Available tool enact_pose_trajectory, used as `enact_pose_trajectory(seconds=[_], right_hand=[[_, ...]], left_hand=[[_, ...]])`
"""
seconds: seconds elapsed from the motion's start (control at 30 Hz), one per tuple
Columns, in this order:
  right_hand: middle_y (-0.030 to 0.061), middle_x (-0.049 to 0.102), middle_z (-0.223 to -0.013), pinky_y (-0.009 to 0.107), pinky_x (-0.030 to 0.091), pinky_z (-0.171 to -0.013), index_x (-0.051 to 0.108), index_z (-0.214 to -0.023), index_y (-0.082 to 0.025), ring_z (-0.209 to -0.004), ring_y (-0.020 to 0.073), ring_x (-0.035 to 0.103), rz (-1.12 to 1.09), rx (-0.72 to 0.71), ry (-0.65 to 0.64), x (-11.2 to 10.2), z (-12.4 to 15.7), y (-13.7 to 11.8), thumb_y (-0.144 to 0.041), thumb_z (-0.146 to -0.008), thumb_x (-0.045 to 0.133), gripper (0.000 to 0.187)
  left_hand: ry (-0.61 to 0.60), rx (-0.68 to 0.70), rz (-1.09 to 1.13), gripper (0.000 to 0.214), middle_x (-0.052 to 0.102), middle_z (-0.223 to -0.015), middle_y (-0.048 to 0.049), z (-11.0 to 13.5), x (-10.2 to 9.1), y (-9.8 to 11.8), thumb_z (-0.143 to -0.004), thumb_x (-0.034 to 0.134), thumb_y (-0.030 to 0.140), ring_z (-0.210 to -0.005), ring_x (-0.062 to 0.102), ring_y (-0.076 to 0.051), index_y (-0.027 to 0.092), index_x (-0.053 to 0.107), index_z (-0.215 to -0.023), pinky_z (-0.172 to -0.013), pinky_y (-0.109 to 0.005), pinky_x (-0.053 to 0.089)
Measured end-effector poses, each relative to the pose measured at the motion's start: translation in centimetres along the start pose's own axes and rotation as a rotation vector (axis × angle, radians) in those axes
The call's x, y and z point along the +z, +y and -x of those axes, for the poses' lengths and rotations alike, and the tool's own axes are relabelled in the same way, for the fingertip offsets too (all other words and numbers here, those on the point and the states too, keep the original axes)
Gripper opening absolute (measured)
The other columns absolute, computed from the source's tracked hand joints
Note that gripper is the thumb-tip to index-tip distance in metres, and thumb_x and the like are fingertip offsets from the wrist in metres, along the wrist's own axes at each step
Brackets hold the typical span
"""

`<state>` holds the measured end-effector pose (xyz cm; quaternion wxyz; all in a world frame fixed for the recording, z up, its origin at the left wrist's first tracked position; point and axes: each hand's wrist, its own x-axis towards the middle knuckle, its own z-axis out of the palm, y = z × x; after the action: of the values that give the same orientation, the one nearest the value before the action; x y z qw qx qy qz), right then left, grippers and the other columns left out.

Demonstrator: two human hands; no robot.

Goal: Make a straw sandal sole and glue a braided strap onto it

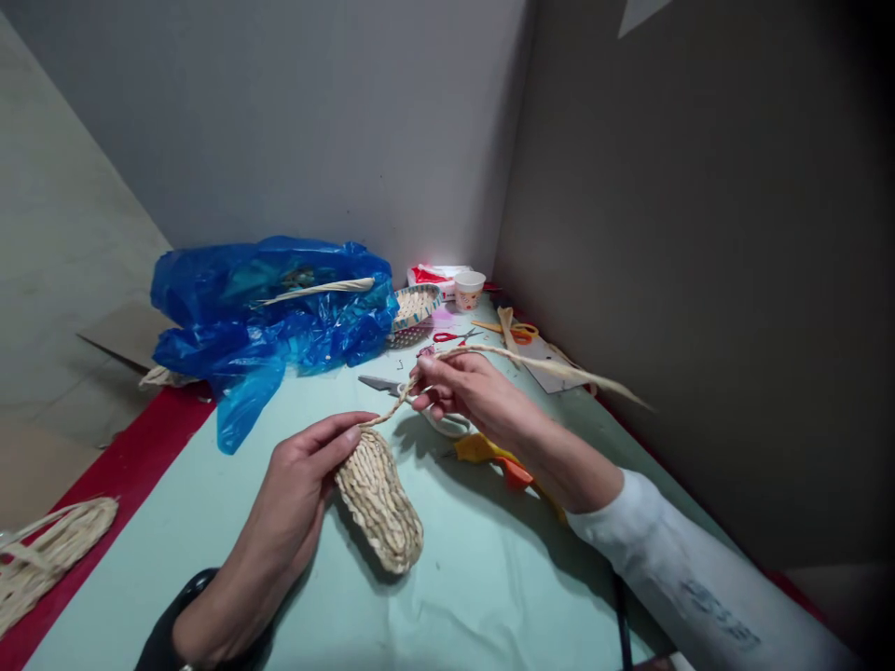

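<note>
My left hand (300,485) grips the top end of a woven straw sole (381,503), a long rounded piece made of braided rows, which hangs tilted over the table. From that end runs a twisted straw cord (395,410). My right hand (468,387) pinches this cord a short way up, and its loose tail stretches off to the right past the wrist. White-handled scissors (447,424) lie on the table behind and below my right hand, partly hidden by it. Under my right forearm are yellow and orange pieces (514,471), partly covered.
A blue plastic bag (272,308) with a straw bundle on it stands back left. Farther back are a woven basket (418,306), a paper cup (469,291), red scissors (447,337) and orange scissors (524,333). More straw (62,550) lies at the left edge. Walls border the table.
</note>
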<state>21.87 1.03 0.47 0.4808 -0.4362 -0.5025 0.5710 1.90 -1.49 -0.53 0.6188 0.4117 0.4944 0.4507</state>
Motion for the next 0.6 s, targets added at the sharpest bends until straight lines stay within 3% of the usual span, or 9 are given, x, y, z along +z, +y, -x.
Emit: enact_pose_trajectory(seconds=[0.13,0.27,0.4,0.6], right_hand=[[0.0030,0.065,-0.069,0.014,0.044,-0.048,0.059,-0.077,-0.015,-0.057,0.0079,0.063,0.002,0.062,0.112,-0.6,-1.0,-0.1,-0.024,-0.104,0.043,0.033],[0.0006,0.061,-0.058,0.014,0.033,-0.037,0.057,-0.065,-0.015,-0.044,0.0055,0.053,0.157,0.105,0.089,-0.7,-2.4,-0.6,-0.027,-0.102,0.049,0.040],[-0.0031,0.055,-0.046,0.018,0.030,-0.037,0.057,-0.057,-0.015,-0.037,0.0056,0.043,0.354,0.121,-0.023,0.0,-4.2,-1.2,-0.025,-0.098,0.055,0.042],[-0.0049,0.049,-0.039,0.022,0.029,-0.041,0.057,-0.049,-0.014,-0.039,0.0073,0.040,0.586,0.138,-0.334,2.6,-4.8,-1.8,-0.019,-0.087,0.069,0.040]], left_hand=[[-0.059,-0.038,0.018,0.020,0.073,-0.077,-0.0020,0.0,-0.1,-0.1,-0.071,0.081,0.022,-0.069,0.061,-0.013,0.015,0.080,-0.090,-0.063,-0.019,0.048],[-0.123,-0.067,0.030,0.019,0.072,-0.078,-0.0028,0.1,-0.1,-0.2,-0.073,0.080,0.020,-0.070,0.061,-0.013,0.014,0.080,-0.091,-0.065,-0.020,0.048],[-0.178,-0.081,0.036,0.019,0.072,-0.079,-0.0032,0.1,-0.1,-0.2,-0.074,0.079,0.020,-0.071,0.061,-0.014,0.016,0.080,-0.093,-0.065,-0.022,0.047],[-0.209,-0.087,0.063,0.017,0.071,-0.079,-0.0025,0.5,-0.1,-0.1,-0.076,0.078,0.019,-0.073,0.059,-0.014,0.017,0.080,-0.093,-0.064,-0.019,0.046]])
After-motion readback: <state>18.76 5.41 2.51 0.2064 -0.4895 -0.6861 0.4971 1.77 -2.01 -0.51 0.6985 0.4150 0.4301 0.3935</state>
